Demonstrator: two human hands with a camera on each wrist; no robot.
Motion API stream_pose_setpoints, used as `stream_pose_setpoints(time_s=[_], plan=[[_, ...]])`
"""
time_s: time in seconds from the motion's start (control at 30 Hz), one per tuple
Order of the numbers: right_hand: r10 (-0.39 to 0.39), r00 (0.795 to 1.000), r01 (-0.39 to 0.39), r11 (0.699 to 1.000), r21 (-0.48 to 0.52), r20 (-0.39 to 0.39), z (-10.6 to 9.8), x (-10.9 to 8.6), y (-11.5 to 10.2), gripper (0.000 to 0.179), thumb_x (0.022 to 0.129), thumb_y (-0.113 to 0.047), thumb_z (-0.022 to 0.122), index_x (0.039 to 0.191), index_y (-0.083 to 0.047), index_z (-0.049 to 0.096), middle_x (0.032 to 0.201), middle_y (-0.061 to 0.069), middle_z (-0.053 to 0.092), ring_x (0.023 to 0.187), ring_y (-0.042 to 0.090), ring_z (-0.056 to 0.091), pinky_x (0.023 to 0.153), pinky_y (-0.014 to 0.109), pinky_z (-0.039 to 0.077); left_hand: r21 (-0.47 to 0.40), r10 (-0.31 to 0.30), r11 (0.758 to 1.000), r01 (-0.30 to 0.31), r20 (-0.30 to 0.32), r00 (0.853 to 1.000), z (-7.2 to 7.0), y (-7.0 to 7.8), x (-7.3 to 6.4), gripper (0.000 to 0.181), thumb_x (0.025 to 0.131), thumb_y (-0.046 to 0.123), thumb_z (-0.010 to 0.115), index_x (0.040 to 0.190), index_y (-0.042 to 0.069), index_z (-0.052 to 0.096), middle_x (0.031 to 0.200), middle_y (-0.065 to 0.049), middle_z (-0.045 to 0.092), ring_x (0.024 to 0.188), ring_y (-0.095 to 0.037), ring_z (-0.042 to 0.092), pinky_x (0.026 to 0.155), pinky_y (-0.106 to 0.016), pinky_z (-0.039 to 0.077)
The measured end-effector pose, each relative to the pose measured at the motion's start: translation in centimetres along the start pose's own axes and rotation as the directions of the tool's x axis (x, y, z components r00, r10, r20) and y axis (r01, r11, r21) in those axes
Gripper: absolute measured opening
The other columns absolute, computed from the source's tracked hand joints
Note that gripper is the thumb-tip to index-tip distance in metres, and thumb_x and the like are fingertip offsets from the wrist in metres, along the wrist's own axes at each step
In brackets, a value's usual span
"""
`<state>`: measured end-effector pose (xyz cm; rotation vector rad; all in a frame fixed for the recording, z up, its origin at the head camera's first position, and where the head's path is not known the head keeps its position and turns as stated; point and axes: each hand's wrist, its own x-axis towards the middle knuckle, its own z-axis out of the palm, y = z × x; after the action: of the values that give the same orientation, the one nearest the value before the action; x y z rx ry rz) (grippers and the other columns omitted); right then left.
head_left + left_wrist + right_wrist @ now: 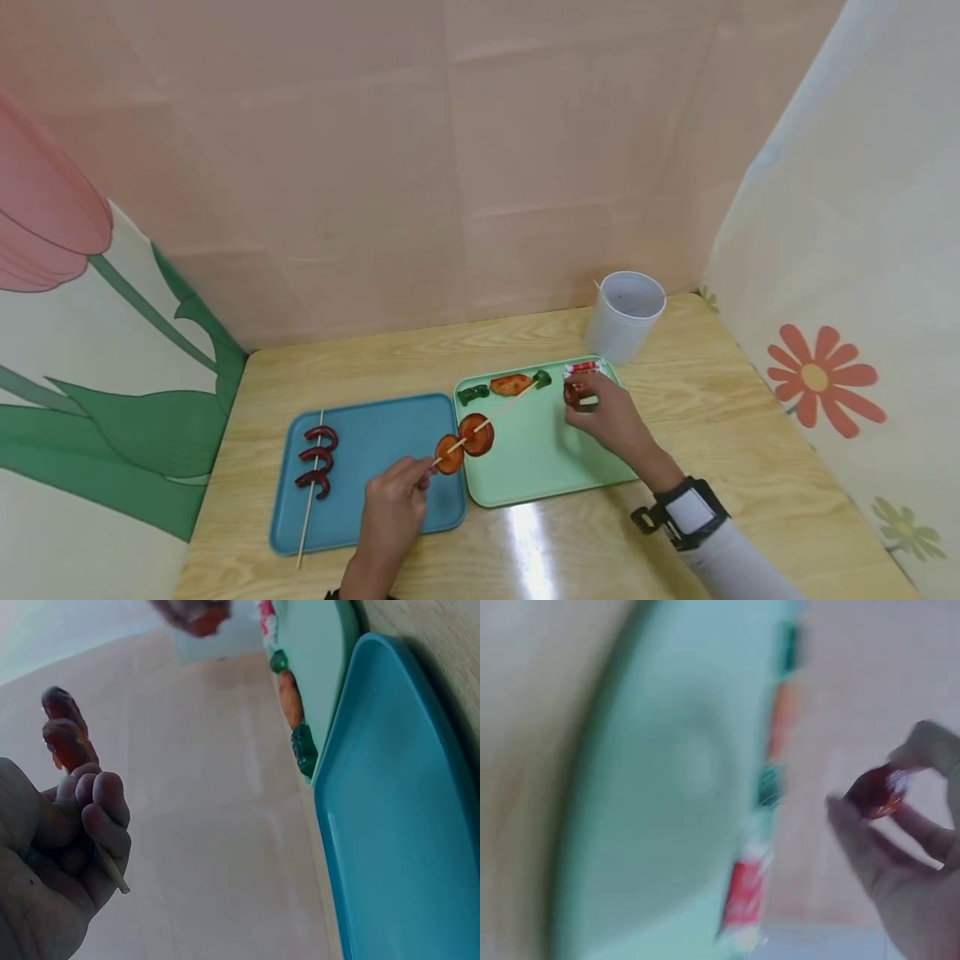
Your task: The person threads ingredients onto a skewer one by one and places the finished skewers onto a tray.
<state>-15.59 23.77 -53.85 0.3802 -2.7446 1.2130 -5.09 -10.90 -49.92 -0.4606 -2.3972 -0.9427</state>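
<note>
My left hand (392, 512) grips the lower end of a wooden skewer (504, 412), which slants up to the right over the green tray (525, 475). Threaded on it are two round, glossy orange-brown slices (477, 435), close above the fingers. Between thumb and fingertips, my right hand (618, 421) pinches another small reddish-brown round slice (877, 793), held above the tray's right side. In the left wrist view, the skewer's blunt end (114, 871) pokes out below the curled left fingers (105, 817).
Along the green tray's far edge lie dark green pieces (472, 393), an orange-brown piece (512, 384) and red-and-white pieces (585, 367). A blue tray (375, 442) at left bears a skewer with three curved dark-red pieces (317, 454). Behind stands a white bucket (626, 325).
</note>
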Motion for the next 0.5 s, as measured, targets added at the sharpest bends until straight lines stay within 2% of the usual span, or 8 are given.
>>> stream_pose_setpoints(time_s=[0.03,0.1,0.13,0.2,0.27,0.3,0.4,0.5], plan=[[0.041,0.999,-0.043,0.991,0.129,0.020,-0.5,0.1,-0.9,0.042,0.084,-0.003,0.077,0.125,-0.002,0.065,0.114,0.016,0.068,0.101,0.026,0.071,0.079,0.030,0.064,0.002,0.007,1.000,-0.007,-0.007,1.000,0.0,0.0,0.0,0.048,0.060,-0.032,0.056,0.086,0.001,0.080,0.070,-0.003,0.070,0.058,-0.003,0.063,0.050,-0.008,0.048],[0.082,0.994,-0.105,0.915,0.390,0.075,-1.4,0.3,-2.6,0.041,0.092,-0.006,0.073,0.131,-0.002,0.061,0.123,0.017,0.066,0.108,0.025,0.071,0.084,0.030,0.063,0.003,0.018,1.000,-0.018,-0.020,1.000,0.0,-0.1,0.1,0.048,0.061,-0.033,0.056,0.086,0.000,0.080,0.071,-0.003,0.070,0.058,-0.004,0.063,0.051,-0.007,0.048],[0.079,0.991,-0.120,0.858,0.499,0.103,-1.9,0.4,-3.4,0.042,0.095,-0.007,0.071,0.135,0.000,0.058,0.126,0.017,0.065,0.110,0.023,0.070,0.086,0.031,0.063,0.003,0.022,1.000,-0.022,-0.023,0.999,0.0,-0.1,0.1,0.048,0.061,-0.033,0.056,0.086,0.000,0.080,0.071,-0.003,0.070,0.058,-0.004,0.063,0.051,-0.007,0.048],[0.048,0.986,-0.147,0.716,0.683,0.161,-2.8,0.4,-5.0,0.042,0.101,-0.006,0.064,0.140,0.002,0.052,0.132,0.015,0.063,0.115,0.020,0.069,0.092,0.035,0.062,0.003,0.026,1.000,-0.026,-0.026,0.999,0.1,-0.1,0.1,0.049,0.060,-0.033,0.056,0.086,0.001,0.080,0.070,-0.004,0.070,0.057,-0.004,0.062,0.050,-0.007,0.047],[0.000,0.980,-0.162,0.583,0.796,0.199,-3.5,0.4,-6.3,0.041,0.104,-0.004,0.056,0.144,0.001,0.049,0.135,0.011,0.062,0.118,0.017,0.068,0.096,0.038,0.060,0.000,0.024,1.000,-0.024,-0.023,0.999,0.1,-0.1,0.2,0.050,0.060,-0.034,0.055,0.085,0.001,0.080,0.070,-0.003,0.070,0.057,-0.003,0.062,0.050,-0.007,0.047],[-0.025,0.978,-0.161,0.537,0.828,0.207,-3.7,0.4,-6.9,0.040,0.105,-0.002,0.053,0.145,0.001,0.049,0.136,0.010,0.063,0.119,0.017,0.068,0.097,0.038,0.059,-0.006,0.020,1.000,-0.020,-0.020,1.000,0.1,0.0,0.2,0.050,0.060,-0.034,0.055,0.086,0.001,0.080,0.070,-0.003,0.069,0.057,-0.003,0.061,0.050,-0.007,0.047],[-0.070,0.973,-0.167,0.446,0.880,0.220,-4.3,0.4,-8.4,0.037,0.106,-0.001,0.047,0.143,-0.003,0.054,0.138,0.006,0.064,0.123,0.018,0.066,0.099,0.038,0.059,-0.023,0.007,1.000,-0.007,-0.012,1.000,0.0,0.1,0.1,0.050,0.061,-0.034,0.055,0.086,0.001,0.080,0.070,-0.002,0.069,0.058,-0.001,0.059,0.050,-0.007,0.046],[-0.097,0.971,-0.162,0.404,0.900,0.218,-4.5,0.4,-9.5,0.037,0.107,0.000,0.044,0.141,-0.003,0.055,0.139,0.007,0.065,0.127,0.022,0.064,0.099,0.038,0.059,-0.034,-0.003,0.999,0.003,-0.006,1.000,0.0,0.2,0.1,0.049,0.062,-0.034,0.056,0.087,0.001,0.080,0.070,0.000,0.068,0.058,0.000,0.058,0.050,-0.007,0.045]])
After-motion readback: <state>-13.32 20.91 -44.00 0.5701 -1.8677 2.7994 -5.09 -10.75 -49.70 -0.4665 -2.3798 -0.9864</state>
